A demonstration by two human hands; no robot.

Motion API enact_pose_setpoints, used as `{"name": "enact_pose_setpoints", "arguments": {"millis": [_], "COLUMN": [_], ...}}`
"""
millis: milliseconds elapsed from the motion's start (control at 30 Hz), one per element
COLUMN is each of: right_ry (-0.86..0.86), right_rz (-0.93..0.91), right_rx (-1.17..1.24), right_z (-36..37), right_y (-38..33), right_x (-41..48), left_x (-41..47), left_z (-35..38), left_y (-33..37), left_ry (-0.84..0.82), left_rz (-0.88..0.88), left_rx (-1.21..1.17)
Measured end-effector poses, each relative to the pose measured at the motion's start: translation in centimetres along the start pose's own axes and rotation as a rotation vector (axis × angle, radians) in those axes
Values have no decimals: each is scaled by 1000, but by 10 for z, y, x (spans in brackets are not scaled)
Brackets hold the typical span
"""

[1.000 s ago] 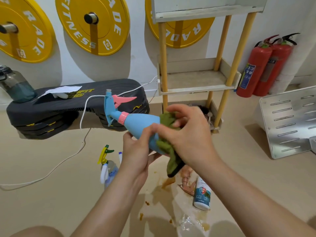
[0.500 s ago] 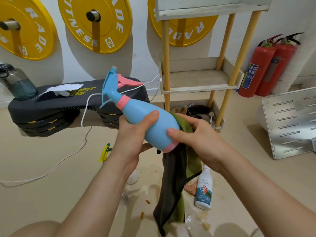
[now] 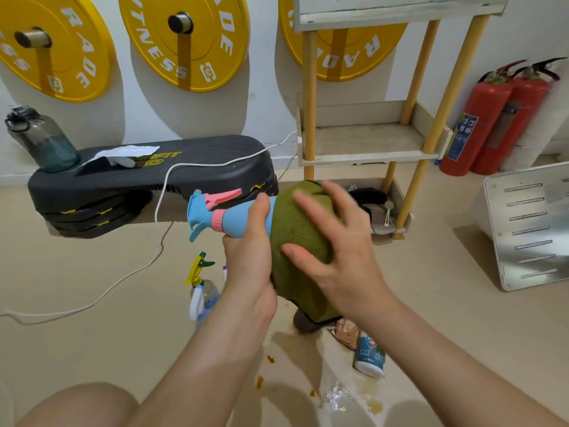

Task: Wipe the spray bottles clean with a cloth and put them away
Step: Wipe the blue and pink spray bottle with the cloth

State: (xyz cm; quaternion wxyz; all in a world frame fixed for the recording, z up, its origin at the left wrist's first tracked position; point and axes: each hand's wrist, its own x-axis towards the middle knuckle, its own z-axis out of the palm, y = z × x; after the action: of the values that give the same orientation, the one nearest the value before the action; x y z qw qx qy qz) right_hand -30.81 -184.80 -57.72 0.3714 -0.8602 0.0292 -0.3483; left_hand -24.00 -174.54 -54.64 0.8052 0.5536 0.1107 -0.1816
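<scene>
Now the cloth (image 3: 295,229), hanging under the bottle (image 3: 234,220) half a second ago, wraps its body; your left hand (image 3: 249,257) grips the shoulder, bottle level above the floor, your right hand (image 3: 341,254) presses the cloth with splayed fingers: wiping underway, putting away still ahead

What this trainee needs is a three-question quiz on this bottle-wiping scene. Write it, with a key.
1. True or false: the left hand grips the blue spray bottle.
2. The green cloth, under the right hand, covers the bottle's: A nozzle, B base end, C trigger.
3. How many red fire extinguishers stand to the right of the wooden shelf?
Key: 1 true; 2 B; 3 two.
</scene>
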Motion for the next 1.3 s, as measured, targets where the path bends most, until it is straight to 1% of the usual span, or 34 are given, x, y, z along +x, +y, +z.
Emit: {"name": "enact_pose_setpoints", "arguments": {"millis": [67,100,167,267,333,367,433,500,567,600,667,700,733,800,833,867,900,933,1000,1033,1067,1100,1133,1167,1233,1300], "right_ry": [-122,-195,-279,-277,-274,-296,-415,-571,-663,-669,-616,-576,-555,-507,-485,-471,-473,-504,-616,-660,-677,-672,-649,-594,-443,-348], "right_rz": [189,243,269,352,469,542,683,739,740,743,741,714,651,451,362,325,351,428,586,646,683,707,716,715,663,529], "right_rx": [219,299,343,438,632,762,993,1089,1061,1047,986,901,758,359,232,201,275,413,775,918,1024,1074,1066,991,695,351], "right_z": [-13,-18,-26,-31,-35,-38,-43,-43,-37,-36,-36,-38,-41,-42,-40,-39,-38,-39,-40,-39,-36,-33,-30,-27,-25,-25], "right_y": [1,2,5,-2,-2,1,8,12,12,11,5,2,-2,-10,-15,-16,-14,-11,-2,3,6,7,7,6,4,1], "right_x": [11,14,18,23,26,27,26,22,15,13,13,15,17,19,19,19,19,18,14,10,6,3,1,0,3,8], "left_x": [-2,-3,-4,-3,-3,-3,-5,-5,-4,-2,-2,-3,-5,-12,-14,-15,-16,-17,-14,-12,-9,-6,-2,2,8,9], "left_z": [2,3,3,-1,-4,-6,-9,-13,-17,-18,-18,-17,-15,-10,-7,-4,-2,-1,-5,-7,-9,-10,-11,-12,-13,-13], "left_y": [4,6,10,16,18,18,16,15,18,21,29,31,33,33,30,27,26,26,27,29,32,33,32,29,21,14], "left_ry": [-75,-100,-127,-205,-295,-355,-490,-612,-684,-695,-635,-571,-513,-441,-400,-350,-309,-299,-358,-403,-453,-485,-480,-442,-319,-231], "left_rz": [37,68,117,224,329,347,290,199,151,161,225,246,243,242,260,285,301,297,245,213,195,199,225,252,269,232], "left_rx": [-3,8,47,146,235,261,283,274,301,356,513,551,537,456,413,363,307,242,87,5,-52,-55,11,118,318,345]}}
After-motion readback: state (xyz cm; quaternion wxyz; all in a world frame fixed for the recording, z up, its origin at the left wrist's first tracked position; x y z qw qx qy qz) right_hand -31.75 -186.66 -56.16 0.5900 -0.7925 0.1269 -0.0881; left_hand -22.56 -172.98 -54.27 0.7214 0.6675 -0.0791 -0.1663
